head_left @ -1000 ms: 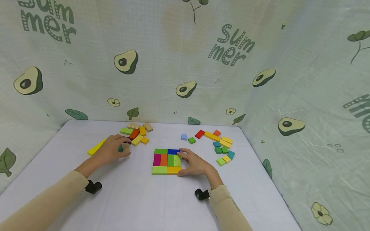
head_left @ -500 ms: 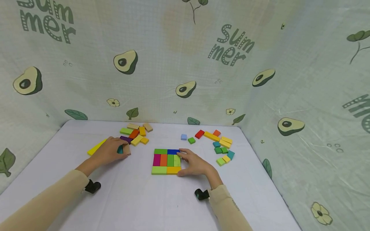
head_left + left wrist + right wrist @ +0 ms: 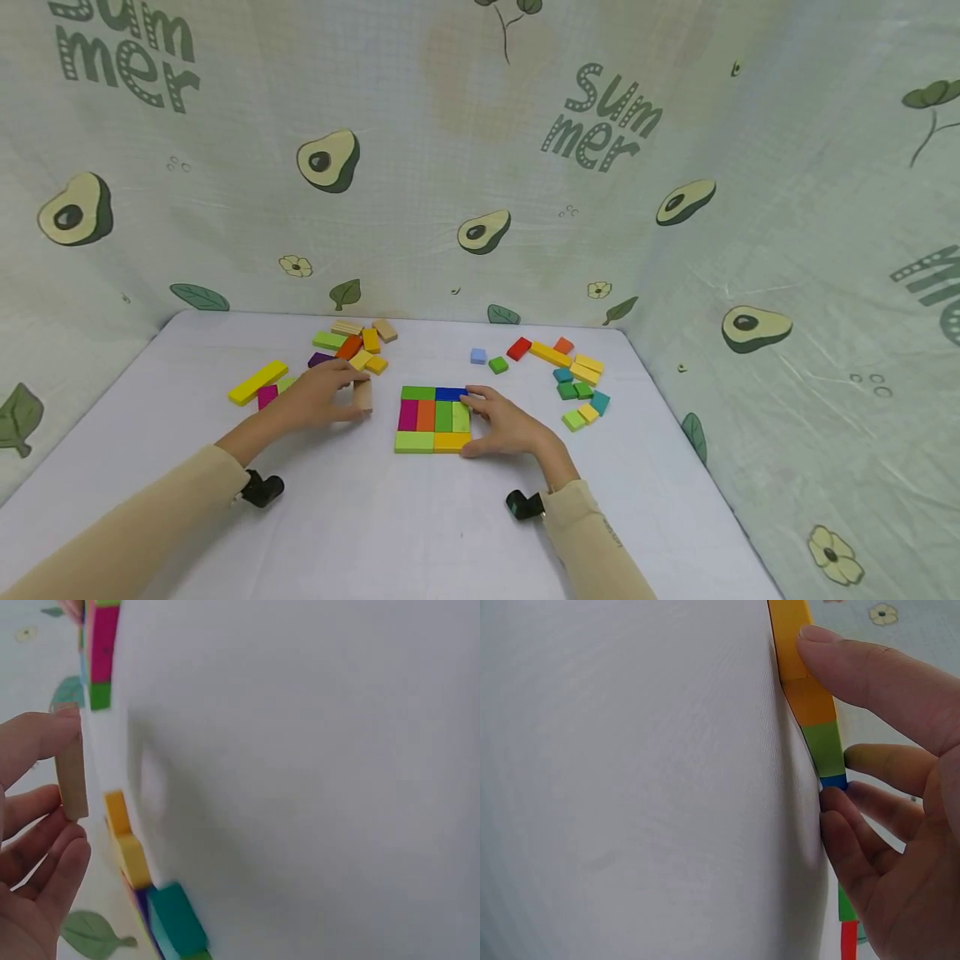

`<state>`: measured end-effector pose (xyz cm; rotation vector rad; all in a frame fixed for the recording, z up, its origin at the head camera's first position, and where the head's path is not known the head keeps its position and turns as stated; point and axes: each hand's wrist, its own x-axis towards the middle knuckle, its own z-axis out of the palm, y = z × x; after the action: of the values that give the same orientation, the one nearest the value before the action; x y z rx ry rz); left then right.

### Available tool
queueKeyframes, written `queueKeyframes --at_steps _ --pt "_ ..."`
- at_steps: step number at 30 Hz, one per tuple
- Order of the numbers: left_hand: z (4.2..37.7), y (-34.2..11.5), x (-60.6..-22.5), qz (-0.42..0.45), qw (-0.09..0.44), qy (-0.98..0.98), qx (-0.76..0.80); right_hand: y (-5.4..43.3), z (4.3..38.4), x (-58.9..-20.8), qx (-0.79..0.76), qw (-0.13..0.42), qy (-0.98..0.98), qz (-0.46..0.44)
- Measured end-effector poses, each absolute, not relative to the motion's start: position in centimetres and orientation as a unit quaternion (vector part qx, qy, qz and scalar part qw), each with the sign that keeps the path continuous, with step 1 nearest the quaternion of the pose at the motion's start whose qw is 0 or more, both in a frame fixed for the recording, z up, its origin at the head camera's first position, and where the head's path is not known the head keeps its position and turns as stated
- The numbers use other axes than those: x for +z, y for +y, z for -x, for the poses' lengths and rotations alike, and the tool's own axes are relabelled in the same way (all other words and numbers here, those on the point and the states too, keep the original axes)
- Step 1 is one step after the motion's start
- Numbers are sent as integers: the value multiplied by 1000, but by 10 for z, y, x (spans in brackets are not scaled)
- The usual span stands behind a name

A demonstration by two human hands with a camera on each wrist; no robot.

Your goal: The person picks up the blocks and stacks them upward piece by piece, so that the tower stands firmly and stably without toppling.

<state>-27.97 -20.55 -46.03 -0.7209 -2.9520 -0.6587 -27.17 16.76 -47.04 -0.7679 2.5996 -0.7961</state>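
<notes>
Probably light and stiff, the plain wooden block (image 3: 363, 396) should handle easily, best taken by its two ends. The left hand (image 3: 318, 400) pinches it so, thumb nearest the person, to the left of the coloured square (image 3: 432, 419). Its long axis runs roughly near to far; whether it clears the table (image 3: 390, 517) is hard to tell. The right hand (image 3: 508, 425), thumb and fingers spread apart, touches the square's right side.

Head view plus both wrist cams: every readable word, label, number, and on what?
"sum mer": backdrop cloth, upper left, top edge cut by the frame.
"sum mer": same cloth, right of centre.
Cut-off lettering: cloth, right edge, not fully readable.
Right sleeve: small dark marking, too small to read.
Blocks: none visible.
Wrist views: none.
</notes>
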Motion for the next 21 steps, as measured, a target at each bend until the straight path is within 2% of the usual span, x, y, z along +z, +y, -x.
queueKeyframes --at_steps 5,11,21 --pt "279 -178 -457 265 10 -939 -218 168 272 -470 -274 156 910 271" --pt "280 -151 -460 273 -29 -933 -234 168 272 -470 -278 159 907 274" --pt "285 -133 -469 287 -38 -927 -238 170 273 -471 -272 155 909 275"
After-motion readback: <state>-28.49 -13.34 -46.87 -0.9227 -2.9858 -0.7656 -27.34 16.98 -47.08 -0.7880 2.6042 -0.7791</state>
